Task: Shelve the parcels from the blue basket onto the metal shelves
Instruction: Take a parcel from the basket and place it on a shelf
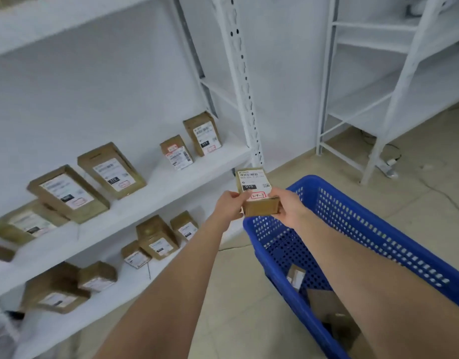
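Both hands are gripping one small parcel (254,189) just above the blue basket (352,218), at its far-left corner. The left hand (229,206) is pinching the left edge and the right hand (291,206) is clasping the right, fingers (236,195) curled round it. Left of the basket, the metal shelves (187,182) are showing bare board between shelved parcels (111,172).

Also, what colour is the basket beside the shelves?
The basket is blue, seen in the head view.

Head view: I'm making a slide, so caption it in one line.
Labelled parcel gripped by left hand and right hand near the basket, beside stocked shelves.
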The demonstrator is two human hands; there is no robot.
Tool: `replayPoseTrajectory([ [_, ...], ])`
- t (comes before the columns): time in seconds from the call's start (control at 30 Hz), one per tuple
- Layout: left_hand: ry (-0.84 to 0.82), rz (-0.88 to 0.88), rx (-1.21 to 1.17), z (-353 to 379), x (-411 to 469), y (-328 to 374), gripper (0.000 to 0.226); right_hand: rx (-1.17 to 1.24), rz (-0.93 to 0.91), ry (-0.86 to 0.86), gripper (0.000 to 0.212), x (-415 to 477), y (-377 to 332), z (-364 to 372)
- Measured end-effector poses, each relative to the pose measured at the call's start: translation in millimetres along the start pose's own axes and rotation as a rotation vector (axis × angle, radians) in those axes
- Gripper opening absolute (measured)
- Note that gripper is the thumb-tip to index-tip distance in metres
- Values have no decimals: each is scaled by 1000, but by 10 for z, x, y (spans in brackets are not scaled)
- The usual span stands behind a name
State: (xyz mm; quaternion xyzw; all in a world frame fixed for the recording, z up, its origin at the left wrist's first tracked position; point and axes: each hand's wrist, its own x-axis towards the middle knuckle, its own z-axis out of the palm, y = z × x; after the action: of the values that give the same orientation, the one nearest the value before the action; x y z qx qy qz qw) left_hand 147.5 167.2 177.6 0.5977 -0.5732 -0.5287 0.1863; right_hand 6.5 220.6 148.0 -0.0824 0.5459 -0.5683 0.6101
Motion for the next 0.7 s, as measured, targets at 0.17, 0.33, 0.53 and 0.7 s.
replayPoseTrajectory([
  [0.17, -36, -71, -39, -762, -409, -108, 53, 19, 14, -128, 21, -403, 168, 682],
  [0.33, -14, -5, -229, -1569, -693, -243, 29, -129, 29, -220, 25, -657, 418, 1333],
  [0.53, 14, -7, -240, -2520, -969, -542, 28, -262, 4, -299, 37, -896, 761, 2166],
  [0.7, 82, 8, -168, -3178, -1021, -854, 26, -315, -30, -298, 44, -1039, 1046, 2815],
])
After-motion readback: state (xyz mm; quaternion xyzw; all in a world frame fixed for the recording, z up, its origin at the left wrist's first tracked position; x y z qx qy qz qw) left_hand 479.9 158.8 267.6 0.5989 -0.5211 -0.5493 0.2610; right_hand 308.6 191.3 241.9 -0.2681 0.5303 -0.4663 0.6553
